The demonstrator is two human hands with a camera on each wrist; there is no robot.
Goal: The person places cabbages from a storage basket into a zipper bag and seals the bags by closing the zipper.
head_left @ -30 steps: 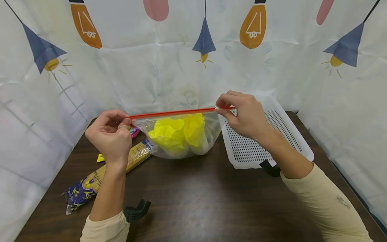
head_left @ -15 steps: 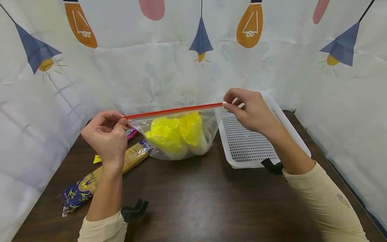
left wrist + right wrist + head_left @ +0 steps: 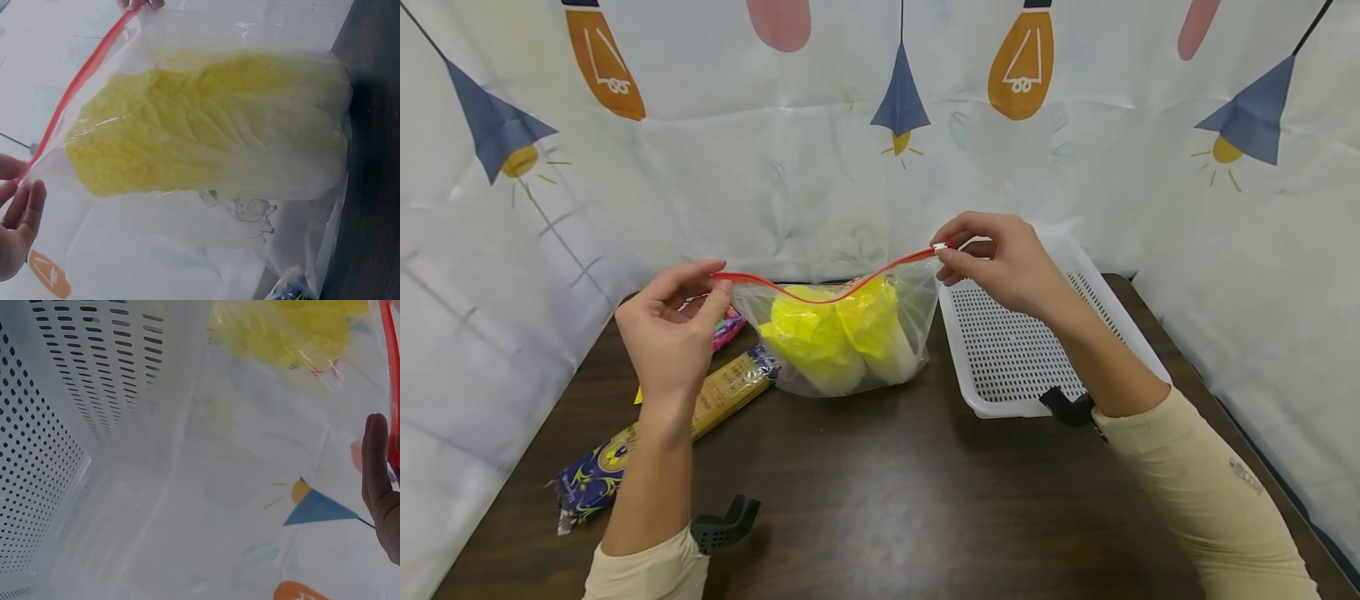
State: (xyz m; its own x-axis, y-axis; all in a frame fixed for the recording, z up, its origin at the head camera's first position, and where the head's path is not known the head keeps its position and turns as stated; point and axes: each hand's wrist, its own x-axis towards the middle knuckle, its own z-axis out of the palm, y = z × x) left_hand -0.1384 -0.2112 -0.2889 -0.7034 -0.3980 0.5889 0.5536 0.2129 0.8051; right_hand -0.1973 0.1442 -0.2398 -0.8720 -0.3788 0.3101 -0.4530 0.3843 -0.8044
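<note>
A clear slider zip bag (image 3: 913, 304) with a red zip strip (image 3: 75, 81) stands upright over the table, its mouth edge sagging in the middle. Inside are yellow-and-white napa cabbage pieces (image 3: 812, 333), their crinkled leaves toward the zip and pale stems toward the bottom. My left hand (image 3: 666, 333) pinches the left end of the strip between fingers and thumb. At the other end, my right hand (image 3: 1000, 258) pinches the strip by its small white slider (image 3: 940, 247). In the right wrist view, fingers (image 3: 378, 462) lie beside the strip.
A white perforated plastic basket (image 3: 966, 392) is at the right, under my right forearm. A long pack of pasta (image 3: 730, 396) lies left, partly behind my left forearm, with a pink packet (image 3: 727, 329) beyond it. A printed curtain (image 3: 820, 183) hangs behind the brown table (image 3: 880, 500).
The zip strip has gone from straight and taut to slack and dipping. My right hand first moved out to the right, then came back left. My left hand's fingers have straightened somewhat.
</note>
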